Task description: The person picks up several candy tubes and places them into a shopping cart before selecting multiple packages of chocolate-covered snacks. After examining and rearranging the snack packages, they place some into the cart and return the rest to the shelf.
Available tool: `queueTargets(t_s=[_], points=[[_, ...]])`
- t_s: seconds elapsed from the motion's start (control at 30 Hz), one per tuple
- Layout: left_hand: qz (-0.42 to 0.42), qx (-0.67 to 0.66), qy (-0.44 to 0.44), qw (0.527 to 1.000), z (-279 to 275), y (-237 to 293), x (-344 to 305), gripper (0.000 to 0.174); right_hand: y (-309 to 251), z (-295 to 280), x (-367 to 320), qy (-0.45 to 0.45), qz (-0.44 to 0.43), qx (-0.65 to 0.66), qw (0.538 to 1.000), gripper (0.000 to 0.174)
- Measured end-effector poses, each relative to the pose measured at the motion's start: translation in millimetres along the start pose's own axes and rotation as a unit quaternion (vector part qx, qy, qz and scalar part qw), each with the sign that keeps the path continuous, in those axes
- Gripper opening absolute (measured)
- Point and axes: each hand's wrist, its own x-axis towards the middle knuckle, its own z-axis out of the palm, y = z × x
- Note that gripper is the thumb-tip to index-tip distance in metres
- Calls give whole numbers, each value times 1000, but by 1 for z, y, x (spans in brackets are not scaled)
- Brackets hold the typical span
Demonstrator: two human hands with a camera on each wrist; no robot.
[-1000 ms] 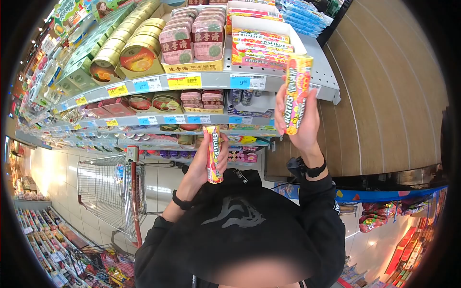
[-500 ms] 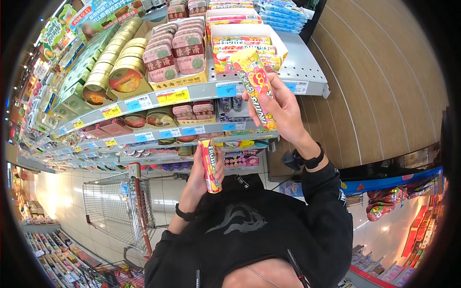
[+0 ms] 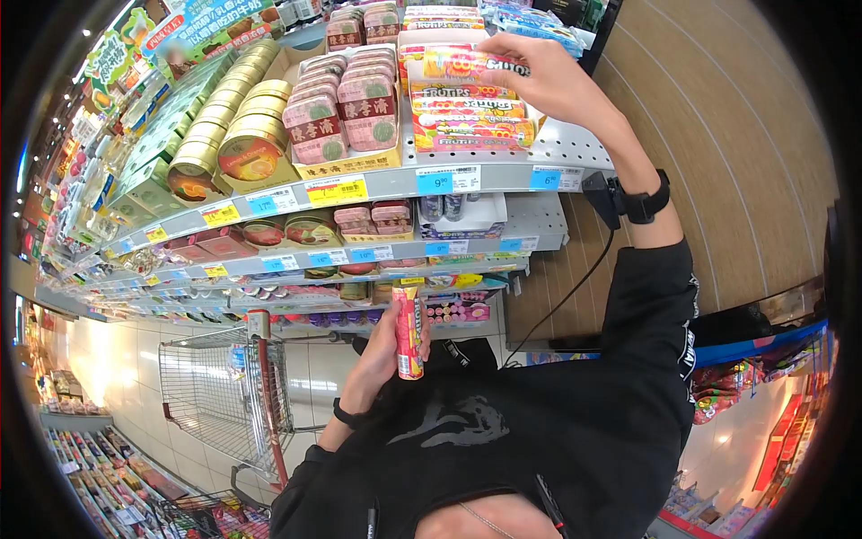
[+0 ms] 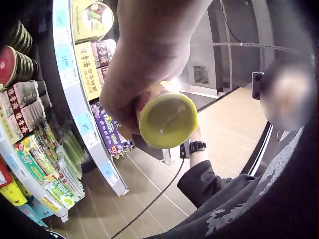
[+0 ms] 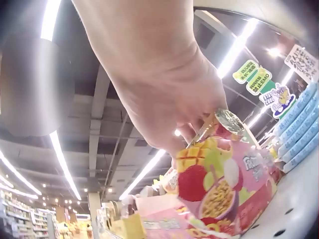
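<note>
My right hand [image 3: 552, 79], stretched out over the top shelf, grips the end of a Frutips candy tube [image 3: 458, 63] that lies level, sideways, at the back of an open white display box [image 3: 537, 128]. More Frutips tubes [image 3: 471, 126] are stacked in front of it in the box. In the right wrist view the fingers reach down behind a pack with fruit pictures [image 5: 214, 181]. Lower down, before the chest, my left hand [image 3: 382, 346] holds a pink Frutips tube [image 3: 409, 332] upright. Its round yellow end [image 4: 168, 121] faces the left wrist camera.
Left of the display box stand pink tins [image 3: 368, 103] and gold round tins [image 3: 256, 135]. Blue packs [image 3: 539, 34] lie behind to the right. Price tags [image 3: 449, 181] line the shelf edge. A shopping cart [image 3: 220, 395] stands at the left, and a cable [image 3: 575, 292] hangs from the right wrist.
My right hand has carried its tube from upright before the shelf, forward and up into the display box, turning it sideways. The left hand has sunk slightly, still holding its tube.
</note>
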Motion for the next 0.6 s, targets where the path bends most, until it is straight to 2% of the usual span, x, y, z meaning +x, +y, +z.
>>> queueTargets(t_s=[0.07, 0.27, 0.37, 0.6], points=[[-2, 7, 9, 1000, -1, 1, -2, 47, 4, 5, 8, -60, 4, -55, 997, 43], [13, 5, -2, 1000, -7, -1, -5, 46, 8, 16, 27, -95, -39, -72, 992, 38], [12, -3, -5, 1000, -10, -2, -6, 46, 6, 20, 29, -132, -5, -55, 990, 39], [-1, -2, 21, 1000, -14, -4, -5, 46, 13, 19, 19, -159, -26, -84, 983, 45]])
